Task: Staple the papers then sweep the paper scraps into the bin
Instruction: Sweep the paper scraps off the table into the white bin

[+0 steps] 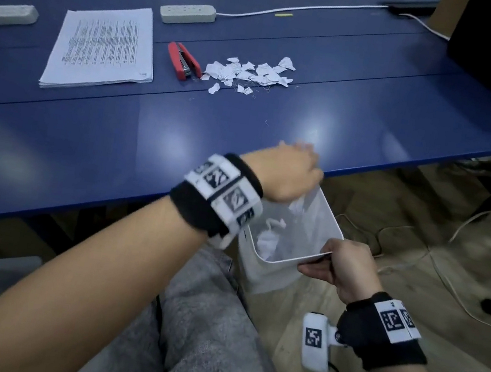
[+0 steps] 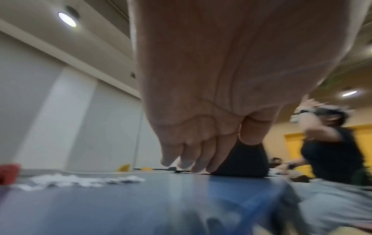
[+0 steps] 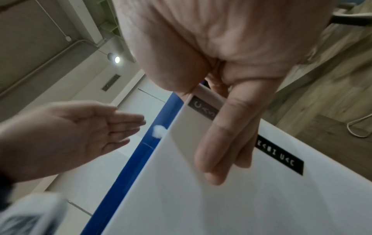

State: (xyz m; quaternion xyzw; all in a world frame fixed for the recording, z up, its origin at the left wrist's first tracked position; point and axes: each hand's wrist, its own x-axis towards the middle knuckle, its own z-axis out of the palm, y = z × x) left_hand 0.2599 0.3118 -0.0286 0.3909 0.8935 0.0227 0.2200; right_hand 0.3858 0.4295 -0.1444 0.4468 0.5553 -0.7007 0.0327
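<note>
The person sits at a blue table and holds a white plastic bin just below its near edge. The right hand grips the bin's near rim, thumb over the top and the fingers lying straight and pressed together down the outer wall, beside a black label. The bin is tilted a little toward the table, and crumpled white scraps already lie inside it.

The left hand hangs over the table's edge, right above the bin's mouth. From the right wrist view its palm is flat and its fingers are straight and close together, holding nothing; a small white scrap shows at the table's edge just beyond the fingertips.

Farther back on the table, a pile of torn paper scraps is spread beside a red stapler, which lies touching the pile's left end. Left of the stapler lies a stack of printed papers, squared up and flat. A white power strip sits behind them, its cord running off to the right.
</note>
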